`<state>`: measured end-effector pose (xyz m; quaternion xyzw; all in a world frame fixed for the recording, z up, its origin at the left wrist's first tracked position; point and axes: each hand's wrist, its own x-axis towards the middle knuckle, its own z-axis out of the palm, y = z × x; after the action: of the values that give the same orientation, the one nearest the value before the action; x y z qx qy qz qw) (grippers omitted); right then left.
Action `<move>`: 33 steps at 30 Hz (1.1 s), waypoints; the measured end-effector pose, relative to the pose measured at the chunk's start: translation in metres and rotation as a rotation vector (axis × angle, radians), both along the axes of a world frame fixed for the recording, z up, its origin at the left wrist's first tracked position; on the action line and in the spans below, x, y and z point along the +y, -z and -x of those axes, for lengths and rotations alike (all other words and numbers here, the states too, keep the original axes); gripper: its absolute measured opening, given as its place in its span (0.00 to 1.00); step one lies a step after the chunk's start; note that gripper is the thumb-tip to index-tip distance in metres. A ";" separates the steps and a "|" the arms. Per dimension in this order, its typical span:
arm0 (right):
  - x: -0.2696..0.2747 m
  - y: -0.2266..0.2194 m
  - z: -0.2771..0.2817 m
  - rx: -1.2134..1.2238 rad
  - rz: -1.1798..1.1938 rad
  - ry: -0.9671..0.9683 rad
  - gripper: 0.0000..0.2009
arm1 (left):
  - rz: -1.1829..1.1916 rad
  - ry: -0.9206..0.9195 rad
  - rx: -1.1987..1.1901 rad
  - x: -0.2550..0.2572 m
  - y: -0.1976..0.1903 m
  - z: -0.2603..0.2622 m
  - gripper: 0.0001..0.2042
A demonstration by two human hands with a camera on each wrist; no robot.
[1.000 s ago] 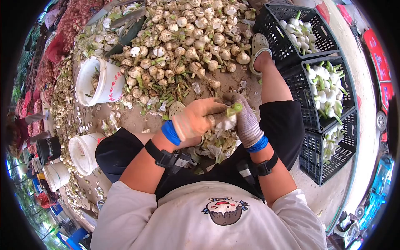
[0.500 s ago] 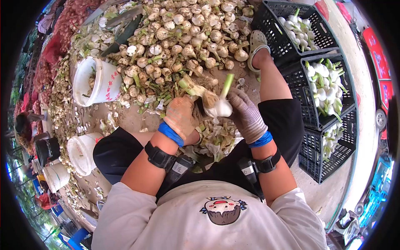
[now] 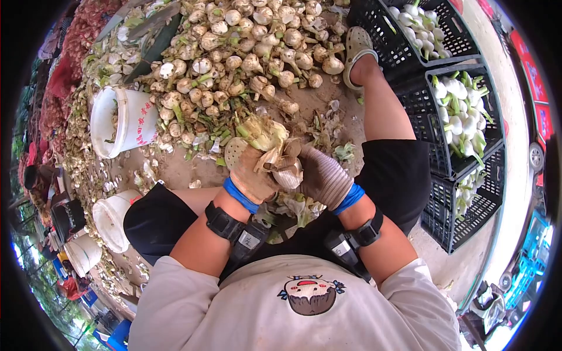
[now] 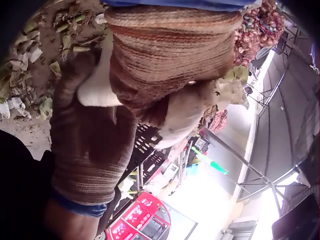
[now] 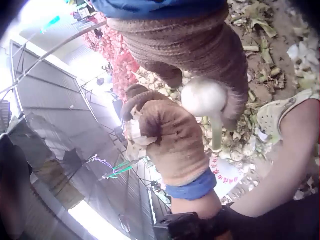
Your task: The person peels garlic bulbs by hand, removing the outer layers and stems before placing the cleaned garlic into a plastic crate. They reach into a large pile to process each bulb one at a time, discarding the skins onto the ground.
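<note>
My gloved left hand (image 3: 252, 175) grips a bunch of loose garlic skin (image 3: 260, 132), pale and brown, that sticks out past its fingers. In the left wrist view a whitish sheet of that skin (image 4: 182, 115) hangs below the fist. Close beside it, my gloved right hand (image 3: 324, 176) pinches a garlic bulb (image 5: 204, 96), smooth and white, with a short green stem. The right wrist view shows this bulb between the right thumb and fingers, right at the back of the left glove. In the head view the right hand's back hides most of it.
Unpeeled garlic (image 3: 234, 61) lies heaped on the ground ahead. Black crates (image 3: 436, 117) with white peeled bulbs stand at the right. White buckets (image 3: 123, 126) are at the left. Peelings (image 3: 298, 209) lie between the legs, and a clog (image 3: 358, 52) stands near the crates.
The skin has come away from the bulb and stays in the left hand. The right hand, with the bulb, has turned inward and moved lower, close against the left. The head view has shifted slightly.
</note>
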<state>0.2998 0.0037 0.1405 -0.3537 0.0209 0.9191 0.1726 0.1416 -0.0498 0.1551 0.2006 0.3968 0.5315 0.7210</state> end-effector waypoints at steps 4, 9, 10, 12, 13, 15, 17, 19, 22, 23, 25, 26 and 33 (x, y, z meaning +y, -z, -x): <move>0.009 -0.002 -0.007 -0.097 -0.193 0.075 0.21 | 0.300 -0.168 -0.509 0.008 -0.002 0.008 0.12; 0.011 -0.020 0.001 -0.574 -1.064 0.051 0.29 | 0.049 0.267 0.492 0.016 0.019 0.030 0.16; 0.009 -0.019 0.004 -0.681 -1.254 0.025 0.29 | 0.082 0.136 0.395 0.016 0.008 0.022 0.18; 0.006 -0.022 0.006 -0.887 -1.613 -0.038 0.26 | 0.254 0.114 0.219 0.015 -0.024 0.010 0.18; 0.004 -0.021 0.005 -0.671 -1.328 -0.022 0.24 | 0.193 0.046 0.295 0.017 -0.014 0.008 0.17; 0.005 -0.026 0.001 -0.321 -0.751 0.063 0.24 | 0.132 -0.061 0.373 0.018 -0.013 0.001 0.14; 0.009 -0.027 -0.001 -0.241 -0.636 0.103 0.26 | 0.148 -0.056 0.359 0.017 -0.020 0.000 0.14; 0.007 -0.025 -0.003 -0.221 -0.633 0.093 0.26 | 0.168 -0.051 0.352 0.014 -0.023 0.000 0.13; 0.008 -0.025 -0.007 -0.137 -0.548 0.040 0.24 | 0.152 -0.095 0.308 0.010 -0.018 0.000 0.12; 0.008 -0.024 -0.008 -0.200 -0.612 0.029 0.22 | 0.011 0.021 0.679 0.008 -0.011 0.004 0.13; 0.005 -0.026 -0.005 -0.290 -0.694 0.077 0.18 | -0.132 0.142 1.048 0.006 -0.016 0.003 0.14; 0.004 -0.024 -0.002 -0.288 -0.694 0.078 0.18 | -0.097 0.132 0.924 0.003 -0.020 -0.002 0.16; 0.004 -0.025 -0.005 -0.345 -0.775 0.176 0.17 | -0.326 -0.052 0.402 -0.001 0.008 -0.010 0.18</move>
<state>0.3044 0.0076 0.1656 -0.4082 -0.3249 0.7681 0.3712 0.1512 -0.0504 0.1466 0.4055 0.4463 0.5561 0.5719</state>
